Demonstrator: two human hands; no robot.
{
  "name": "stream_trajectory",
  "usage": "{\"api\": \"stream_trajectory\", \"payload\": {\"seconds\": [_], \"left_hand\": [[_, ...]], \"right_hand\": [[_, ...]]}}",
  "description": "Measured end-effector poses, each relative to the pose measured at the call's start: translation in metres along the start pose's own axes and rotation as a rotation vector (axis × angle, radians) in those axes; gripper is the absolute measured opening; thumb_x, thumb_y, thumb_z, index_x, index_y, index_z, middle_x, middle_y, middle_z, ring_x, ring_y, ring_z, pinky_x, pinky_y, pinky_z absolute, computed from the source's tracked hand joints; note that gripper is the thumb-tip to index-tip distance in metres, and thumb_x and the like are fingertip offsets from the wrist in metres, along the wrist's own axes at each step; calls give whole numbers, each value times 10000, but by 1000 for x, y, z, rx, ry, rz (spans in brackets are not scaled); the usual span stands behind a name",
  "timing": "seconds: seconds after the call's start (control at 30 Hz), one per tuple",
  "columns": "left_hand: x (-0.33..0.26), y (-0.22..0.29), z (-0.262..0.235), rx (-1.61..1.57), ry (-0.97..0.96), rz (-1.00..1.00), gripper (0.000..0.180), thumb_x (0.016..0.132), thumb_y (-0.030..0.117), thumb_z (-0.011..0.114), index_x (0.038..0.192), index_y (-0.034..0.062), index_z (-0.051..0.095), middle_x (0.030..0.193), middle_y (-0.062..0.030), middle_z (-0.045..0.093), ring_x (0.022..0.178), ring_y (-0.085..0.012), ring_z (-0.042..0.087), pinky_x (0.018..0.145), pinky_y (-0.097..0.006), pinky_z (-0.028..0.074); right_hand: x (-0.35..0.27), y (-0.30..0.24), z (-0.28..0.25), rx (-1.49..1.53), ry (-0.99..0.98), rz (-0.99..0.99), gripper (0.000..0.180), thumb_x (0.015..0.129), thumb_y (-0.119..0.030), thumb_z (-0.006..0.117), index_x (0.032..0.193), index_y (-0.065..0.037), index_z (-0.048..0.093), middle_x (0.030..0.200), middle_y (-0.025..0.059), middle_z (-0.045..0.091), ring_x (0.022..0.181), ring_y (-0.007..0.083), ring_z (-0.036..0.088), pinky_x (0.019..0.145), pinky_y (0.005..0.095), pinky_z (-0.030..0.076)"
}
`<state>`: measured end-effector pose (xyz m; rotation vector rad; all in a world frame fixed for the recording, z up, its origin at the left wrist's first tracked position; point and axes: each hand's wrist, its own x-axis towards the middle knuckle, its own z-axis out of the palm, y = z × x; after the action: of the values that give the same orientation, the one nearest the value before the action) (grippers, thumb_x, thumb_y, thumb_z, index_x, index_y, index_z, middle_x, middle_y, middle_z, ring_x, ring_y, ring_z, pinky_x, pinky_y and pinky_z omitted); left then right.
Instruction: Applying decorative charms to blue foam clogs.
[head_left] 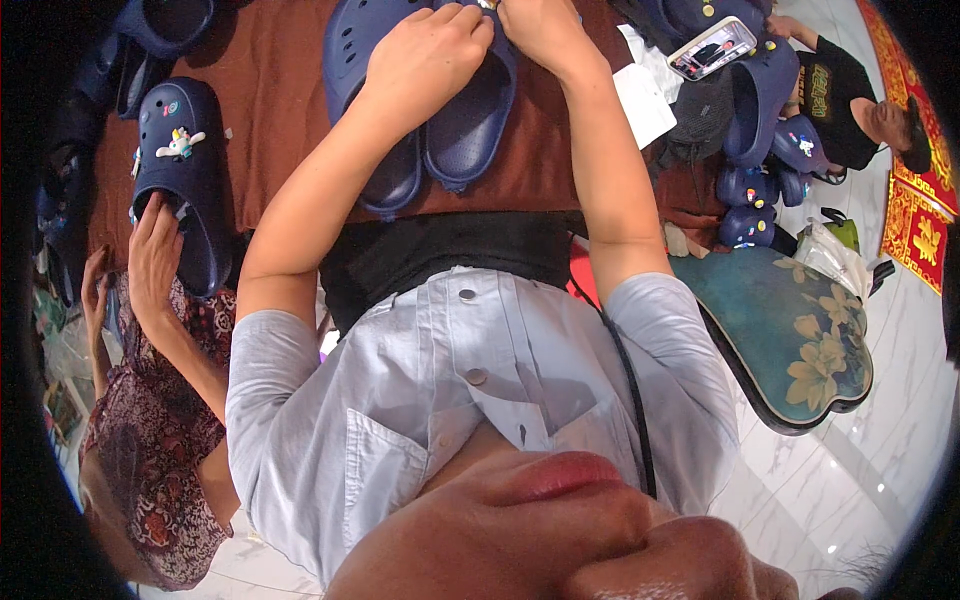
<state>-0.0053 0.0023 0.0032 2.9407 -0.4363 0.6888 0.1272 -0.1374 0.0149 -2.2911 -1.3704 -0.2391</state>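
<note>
Working the right blue clog on the cloth-covered worktop, brace its upper with your left hand and press squarely with your right hand — fingertips are obscured, so whether either grip clamps anything cannot be told.

**Steep fisheye look down from the head**

Worn as the left one of a side-by-side pair. Peers down past the wearer's face, nearest of all at the lower edge. Meets the pale shirt front close up in mid-frame, then follows both arms outward to the left hand and right hand at the upper edge. Spreads wide enough to take in brown cloth beyond the shirt and, farther off, pale floor to the right.
</note>
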Motion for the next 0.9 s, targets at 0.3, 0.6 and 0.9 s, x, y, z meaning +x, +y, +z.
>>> {"api": "stream_trajectory", "payload": {"seconds": [0.3,0.6,0.9], "left_hand": [[3,-3,2,-37,-19,11,337,841,93,574,1161,45,667,1178,-90,672,1117,-247,654,929,-372,541],[11,-22,-16,-345,-32,65,433,890,353,722,1247,111,674,1151,-103,674,1048,-310,671,861,-420,555],[76,-49,-14,-253,-145,-60,332,810,306,792,1004,45,725,969,-174,694,967,-382,670,801,-466,542]], "right_hand": [[5,-12,3,-182,21,-18,140,921,-147,533,970,-50,621,906,204,647,889,401,626,802,479,488],[-43,-16,8,31,396,66,375,862,-45,649,1237,-44,647,1002,203,681,954,382,652,895,448,507],[-123,-65,35,308,300,270,845,882,-446,753,1532,-58,378,1496,314,371,1358,483,377,1144,541,316]]}}
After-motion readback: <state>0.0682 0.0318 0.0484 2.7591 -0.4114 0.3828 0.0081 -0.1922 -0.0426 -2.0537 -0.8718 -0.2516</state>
